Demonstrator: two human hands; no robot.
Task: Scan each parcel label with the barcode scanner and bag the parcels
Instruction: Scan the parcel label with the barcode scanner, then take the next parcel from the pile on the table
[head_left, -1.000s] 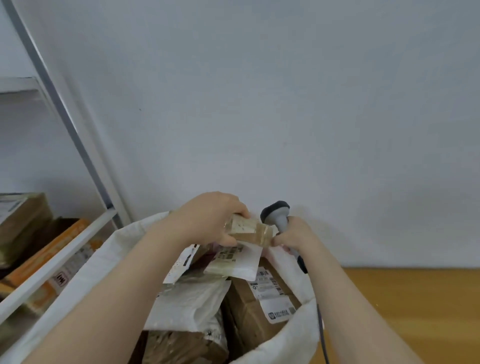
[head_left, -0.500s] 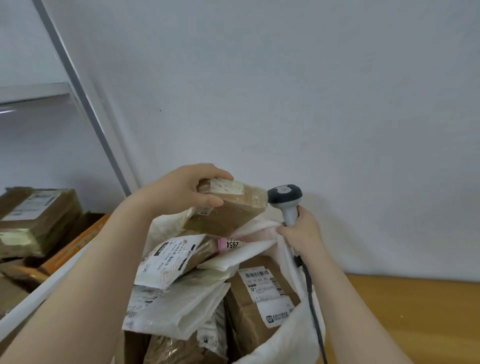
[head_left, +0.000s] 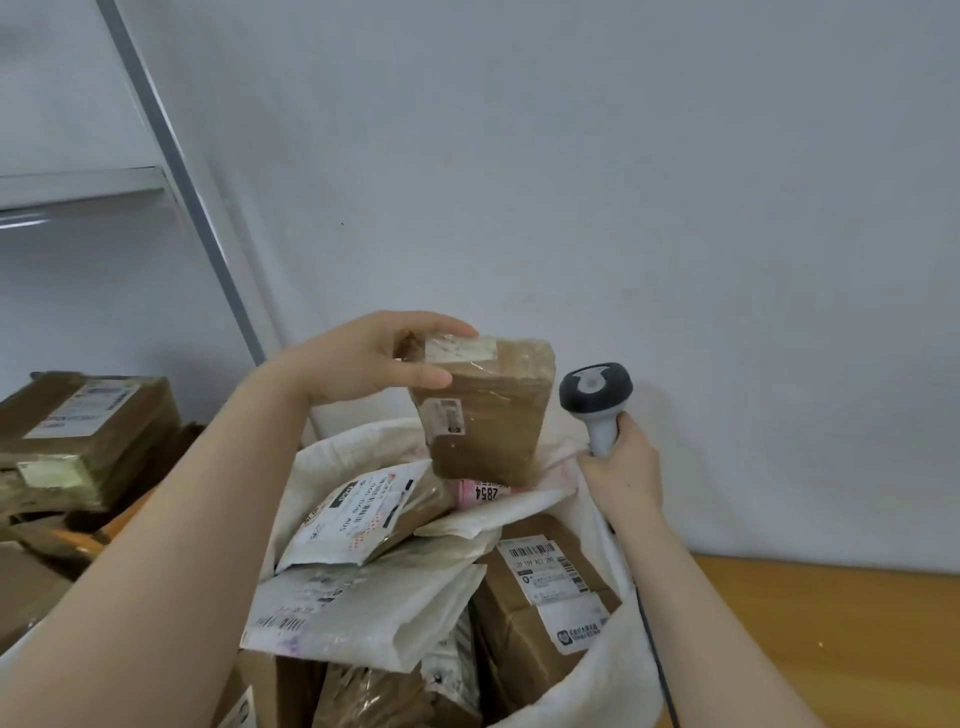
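Held parcel: a small brown cardboard parcel (head_left: 488, 415), block-shaped and wrapped in clear tape, with a pale label strip on its top end and a small sticker on the face turned to the camera.
Where it is: in the air above the open mouth of the white woven sack (head_left: 332, 457), tilted, its lower corner just over a pink-labelled packet (head_left: 483, 491); whether it touches that packet I cannot tell.
Left hand (head_left: 374, 364): grasps the parcel's upper end, thumb on the near face and fingers curled over the top.
Right hand (head_left: 623, 467): clenched round the handle of the grey-and-white barcode scanner (head_left: 595, 387), at the sack's far rim; whether it also pinches the rim I cannot tell.
Handling: probably light, since one hand carries it by one end; stiff; the glossy tape is likely slippery.
Where to hold: across the narrow sides near the top, leaving the labels uncovered.
Edges: the sack's soft rim sags; a brown carton with white labels (head_left: 545, 587) and a white plastic mailer (head_left: 374, 608) are heaped high inside.
Open room: little room left in the sack; free air above it towards the white wall (head_left: 623, 182); a grey metal shelf post (head_left: 197, 208) and stacked brown parcels (head_left: 78, 426) close off the left.
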